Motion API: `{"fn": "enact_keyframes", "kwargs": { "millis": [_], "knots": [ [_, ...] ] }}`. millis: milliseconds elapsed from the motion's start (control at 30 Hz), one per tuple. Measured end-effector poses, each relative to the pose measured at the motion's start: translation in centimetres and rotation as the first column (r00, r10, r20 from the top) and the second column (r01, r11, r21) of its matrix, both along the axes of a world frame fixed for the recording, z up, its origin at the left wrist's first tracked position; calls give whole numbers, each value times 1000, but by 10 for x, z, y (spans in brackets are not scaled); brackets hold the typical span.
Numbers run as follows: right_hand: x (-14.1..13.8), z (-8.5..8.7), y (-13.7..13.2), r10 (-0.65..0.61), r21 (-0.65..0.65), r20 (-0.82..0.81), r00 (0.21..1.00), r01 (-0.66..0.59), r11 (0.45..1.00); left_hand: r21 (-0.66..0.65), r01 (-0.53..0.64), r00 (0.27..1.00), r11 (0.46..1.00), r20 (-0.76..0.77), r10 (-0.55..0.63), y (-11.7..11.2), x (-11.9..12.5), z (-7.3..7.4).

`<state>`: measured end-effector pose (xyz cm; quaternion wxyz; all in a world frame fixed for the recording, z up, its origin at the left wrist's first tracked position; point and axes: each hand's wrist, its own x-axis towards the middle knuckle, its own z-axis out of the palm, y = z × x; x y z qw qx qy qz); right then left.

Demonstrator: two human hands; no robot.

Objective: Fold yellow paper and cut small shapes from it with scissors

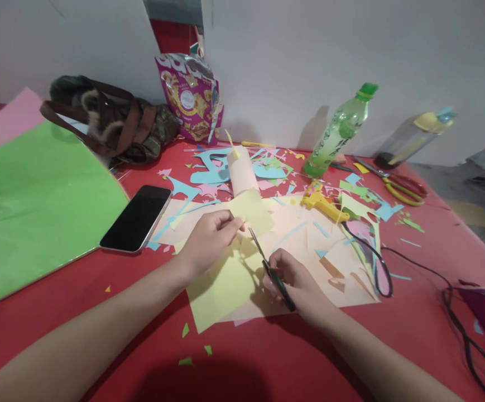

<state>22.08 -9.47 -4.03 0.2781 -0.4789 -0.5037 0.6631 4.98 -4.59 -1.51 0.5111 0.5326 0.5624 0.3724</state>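
scissors (pixel 279 285): black, in the grasp of the right hand (pixel 296 279), whose fingers are bent around the handles. the tips point to the far side and a little left, near the left fingertips.
left hand (pixel 212 235): thumb and finger are pinched on a small yellow piece (pixel 245 219); its exact shape i cannot tell.
yellow paper (pixel 209 296): below the hands, in the middle of the red table (pixel 142 335), lying partly over a larger peach sheet (pixel 330 240).
paper tube (pixel 243 176): pale pink, upright, on the far side of the hands, with a yellow strip (pixel 234 149) at its top.
glue gun (pixel 323 204): yellow, it lies to the right of the tube.
scraps (pixel 187 190): blue, pink and green, scattered mostly around the tube and the gun.
phone (pixel 137 218): left of the left hand, dark screen up, beside a green sheet (pixel 49 206).
far side: at left a bag (pixel 161 125) and a purple snack pack (pixel 190 103); at right a green bottle (pixel 340 131) and a clear bottle (pixel 409 139), near a tool with red and yellow handles (pixel 405 190).
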Motion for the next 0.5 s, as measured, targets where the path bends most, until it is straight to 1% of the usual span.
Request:
{"fn": "enact_keyframes", "kwargs": {
  "millis": [100,200,367,500],
  "knots": [
    [1,0,0,69,-111,-160,985,-88,990,130,-1,982,992,-188,25,0,-2,1],
    [2,0,0,79,-123,-270,960,-116,986,214,26,957,976,-288,38,-1,-2,0],
    [2,1,0,47,-94,-278,959,-76,993,248,83,925,965,-378,18,-4,-1,1],
    [2,2,0,43,-95,-252,967,-69,993,237,120,924,964,-382,-21,-6,1,3]
  ]
}}
